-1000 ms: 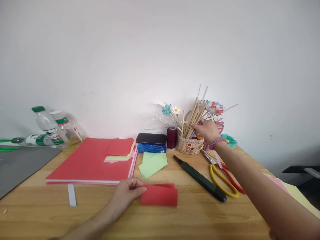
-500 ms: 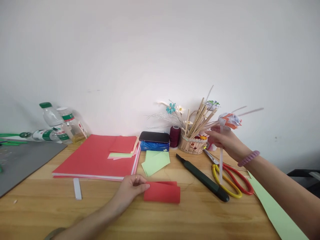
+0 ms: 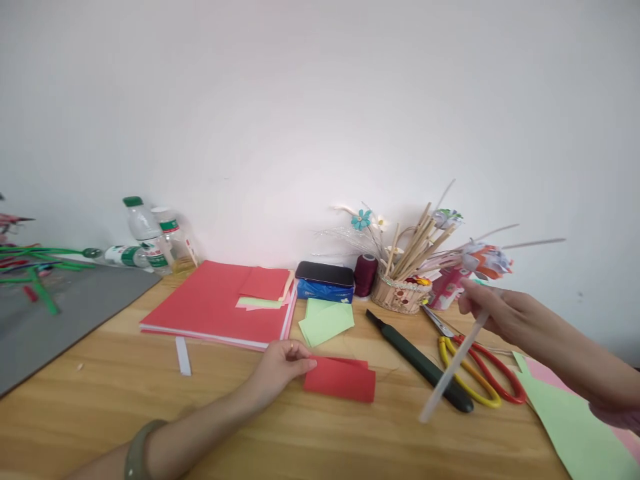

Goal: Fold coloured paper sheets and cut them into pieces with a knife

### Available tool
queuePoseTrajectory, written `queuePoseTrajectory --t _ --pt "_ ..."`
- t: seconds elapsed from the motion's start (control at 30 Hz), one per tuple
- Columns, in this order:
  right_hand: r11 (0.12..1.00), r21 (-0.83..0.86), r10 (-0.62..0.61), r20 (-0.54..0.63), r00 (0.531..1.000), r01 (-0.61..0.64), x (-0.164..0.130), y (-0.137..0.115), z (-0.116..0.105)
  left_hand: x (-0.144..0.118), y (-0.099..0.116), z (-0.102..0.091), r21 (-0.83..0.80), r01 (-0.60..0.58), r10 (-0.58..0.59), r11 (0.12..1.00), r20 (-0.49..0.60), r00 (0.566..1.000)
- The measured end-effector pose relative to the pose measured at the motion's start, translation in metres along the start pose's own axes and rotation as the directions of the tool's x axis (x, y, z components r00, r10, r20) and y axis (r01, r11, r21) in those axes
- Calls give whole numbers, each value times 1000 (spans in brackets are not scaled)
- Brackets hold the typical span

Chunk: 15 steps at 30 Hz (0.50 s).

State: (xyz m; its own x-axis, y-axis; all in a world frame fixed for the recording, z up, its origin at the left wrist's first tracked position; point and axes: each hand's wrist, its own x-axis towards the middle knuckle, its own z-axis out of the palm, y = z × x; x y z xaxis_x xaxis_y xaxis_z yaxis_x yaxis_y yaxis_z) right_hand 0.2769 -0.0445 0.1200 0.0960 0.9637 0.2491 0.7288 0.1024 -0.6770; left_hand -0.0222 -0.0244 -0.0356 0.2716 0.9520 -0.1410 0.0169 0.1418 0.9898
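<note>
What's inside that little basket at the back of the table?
The little basket holds a bundle of wooden sticks that lean out to the right, plus something small and red-orange at the rim. The wall of the basket hides their lower ends and anything at the bottom.

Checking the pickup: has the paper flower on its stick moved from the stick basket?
Yes. The right hand has lifted the paper flower out, right of the basket.

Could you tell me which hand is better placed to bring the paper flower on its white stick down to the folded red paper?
The right hand, probably: it already grips the paper flower's white stick above the table. The left hand rests flat on the folded red paper, pinning its edge.
</note>
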Motion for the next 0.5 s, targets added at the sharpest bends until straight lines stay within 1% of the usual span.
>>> queuePoseTrajectory --t 0.07,0.1,0.13,0.17,0.2,0.23,0.3,0.37,0.43,0.5 --pt "998 46 43 142 989 -50 1 -21 13 1 1 1 -10 -8 8 1000 -6 1000" --pt "995 85 43 194 980 -60 3 -34 22 1 1 2 -12 -10 10 1000 -9 1000" --pt "990 132 22 223 975 -53 6 -48 32 2 1 2 -14 -13 12 1000 -14 1000" --pt "976 214 -14 239 971 -38 8 -63 44 3 1 3 -16 -14 14 1000 -17 1000" --pt "948 315 -56 297 953 -43 11 -79 57 4 0 3 -16 -16 16 1000 -19 1000" --pt "908 413 -103 367 924 -64 13 -95 71 5 -1 3 -17 -18 18 1000 -22 1000" --pt "892 446 -157 453 878 -71 17 -126 103 7 -2 3 -18 -18 18 1000 -29 999" --pt "883 458 -176 518 837 -98 23 -155 141 8 -3 3 -19 -10 9 1000 -38 999" --pt "872 472 -190 574 797 -132 32 -183 182 8 -2 4 -17 5 -6 1000 -47 999" --pt "859 492 -221 605 765 -141 42 -215 226 8 0 4 -14 19 -20 1000 -55 998"
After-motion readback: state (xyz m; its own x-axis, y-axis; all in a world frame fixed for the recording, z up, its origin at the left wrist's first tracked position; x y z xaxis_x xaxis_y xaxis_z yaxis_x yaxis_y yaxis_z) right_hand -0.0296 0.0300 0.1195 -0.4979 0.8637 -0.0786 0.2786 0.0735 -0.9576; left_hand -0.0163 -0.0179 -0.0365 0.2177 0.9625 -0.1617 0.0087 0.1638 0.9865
